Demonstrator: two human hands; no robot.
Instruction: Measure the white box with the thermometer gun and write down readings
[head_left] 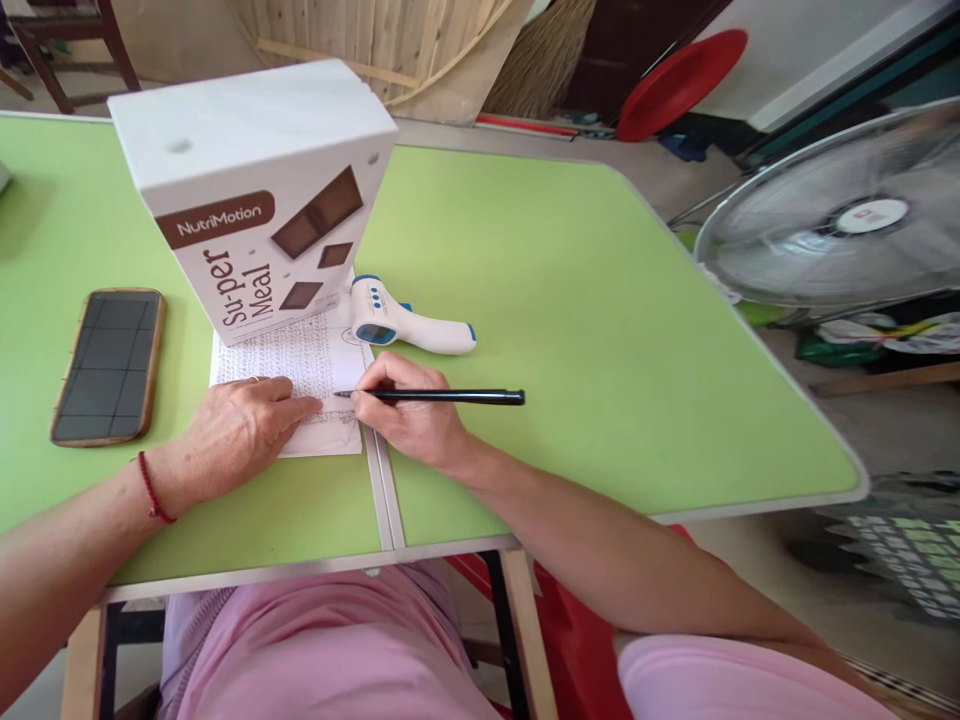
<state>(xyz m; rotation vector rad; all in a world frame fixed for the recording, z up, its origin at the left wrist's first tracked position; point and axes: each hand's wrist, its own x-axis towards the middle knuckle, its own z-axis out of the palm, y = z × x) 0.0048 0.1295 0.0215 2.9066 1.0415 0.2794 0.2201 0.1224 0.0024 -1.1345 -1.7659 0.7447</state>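
Note:
My right hand (409,408) grips a black pen (480,397), its tip at the right part of a handwritten sheet of paper (330,438). On the paper's lower left rests my left hand (244,425), its index finger stretched towards the pen tip and nothing held in it. Dense lines of writing cover much of the sheet. A tall white NutriMotion box (255,190) stands upright on the paper's upper part and hides it. Touching the sheet's upper right edge, a white and blue infrared thermometer (420,328) lies on its side.
A phone (109,365) in a brown case lies at the left on the green table (600,330). A metal seam crosses the tabletop under the paper. Past the right edge stands a large fan (847,210). A red round basin (682,85) leans against the wall behind.

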